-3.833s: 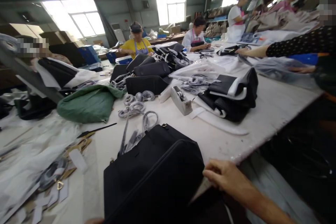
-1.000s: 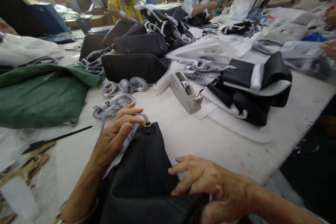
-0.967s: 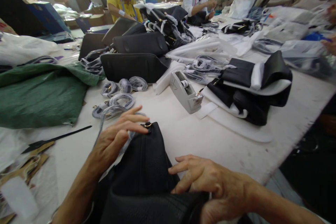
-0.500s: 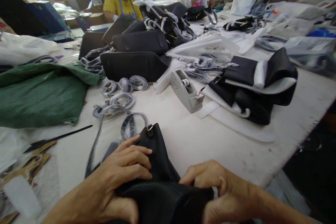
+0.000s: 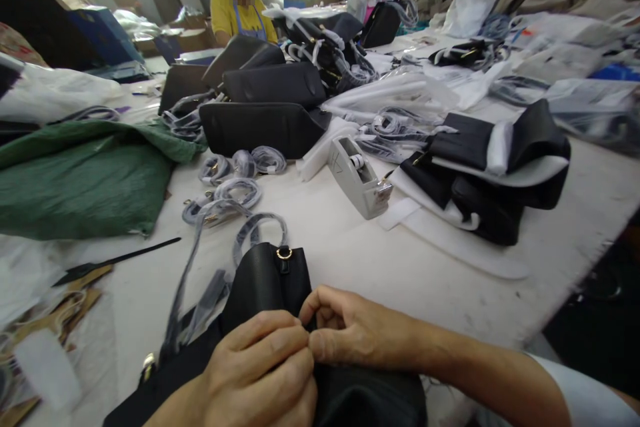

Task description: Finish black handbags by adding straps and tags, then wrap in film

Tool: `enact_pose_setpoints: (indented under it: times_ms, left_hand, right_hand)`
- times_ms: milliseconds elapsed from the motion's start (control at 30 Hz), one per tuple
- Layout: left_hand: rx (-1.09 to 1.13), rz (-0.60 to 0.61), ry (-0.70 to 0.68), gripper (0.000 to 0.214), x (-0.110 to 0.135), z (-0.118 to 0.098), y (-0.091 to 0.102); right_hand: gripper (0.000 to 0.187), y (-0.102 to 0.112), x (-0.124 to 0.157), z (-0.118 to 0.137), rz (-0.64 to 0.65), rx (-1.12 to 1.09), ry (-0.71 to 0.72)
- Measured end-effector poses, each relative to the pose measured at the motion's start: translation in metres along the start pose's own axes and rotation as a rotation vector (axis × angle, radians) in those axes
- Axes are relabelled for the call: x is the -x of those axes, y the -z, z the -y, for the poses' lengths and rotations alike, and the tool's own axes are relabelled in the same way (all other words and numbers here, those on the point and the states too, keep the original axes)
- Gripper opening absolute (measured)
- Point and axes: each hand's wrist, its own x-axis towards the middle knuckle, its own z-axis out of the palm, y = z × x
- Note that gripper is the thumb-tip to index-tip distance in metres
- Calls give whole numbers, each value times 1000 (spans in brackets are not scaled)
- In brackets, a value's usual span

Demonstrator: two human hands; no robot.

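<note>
A black handbag (image 5: 265, 280) lies on the white table (image 5: 350, 260) right in front of me, a gold ring at its far end. My left hand (image 5: 260, 373) is closed on the bag's top edge, fingers curled over it. My right hand (image 5: 350, 333) pinches the same edge, its fingertips meeting those of the left. What sits between the fingertips is too small to make out. A wrapped grey strap (image 5: 220, 260) trails from the bag toward the left.
A grey tape dispenser (image 5: 357, 177) stands mid-table. Beyond it lie stacked black bags (image 5: 265, 127), coiled wrapped straps (image 5: 235, 177), and a black-and-white pile (image 5: 490, 167) at right. A green sack (image 5: 80, 173) fills the left. Other people work at the far end.
Both hands have come together at the bag's top edge; the left hand left the gold ring end and the right hand slid left to meet it. The bag now lies flatter.
</note>
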Motion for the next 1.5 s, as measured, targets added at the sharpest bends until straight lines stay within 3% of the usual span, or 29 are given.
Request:
enact_pose_setpoints:
  times_ms: [100,200,300,367,400,567,667,767,867,967,1033,1167,1333,1500]
  left_hand:
    - [156,-104,132,40,8,22,4]
    - [74,-197,601,45,17,57,7]
    - [125,45,942,48,15,84,7]
    - [280,156,1010,46,11,91,5]
    - [363,143,1029,43,9,91,4]
    - [1012,-217,1211,36,2,74,2]
    - [1194,-385,1290,33,0,64,2]
    - [1137,-491,1311,31,0,60,2]
    - [1046,-554,1306,28,3,57,4]
    - [865,-568,1257,21,7,56,7]
    - [680,-543,1167,25,9,57,7]
    - [440,-376,952,45,16,71,6]
    - [432,-149,682,70,32,94,3]
    - [435,67,576,68,35,105,-13]
  right_hand:
    - [35,-8,-7,-7,-18,-151,-31]
    - [26,-13,-7,-9,-22,-205,-24]
    - [20,-17,-11,-12,-25,-217,41]
    - [24,-19,-18,-16,-22,-276,58]
    - [28,-19,-22,-18,-19,-311,56]
    - [45,-23,-38,-28,92,-452,37]
    - [50,-26,-45,-27,63,-369,-20]
    - [33,-27,-49,-20,-53,-159,-34]
    - [24,-26,-53,-13,-306,65,101]
    - [54,-23,-60,-10,-473,87,102]
    - [66,-21,-67,-9,-373,-80,14]
    - [55,-21,-82,-6,-67,-427,-175]
    - [37,-19,-90,-5,-122,-471,-151]
    - [30,-12,-94,-9,-191,-312,-117]
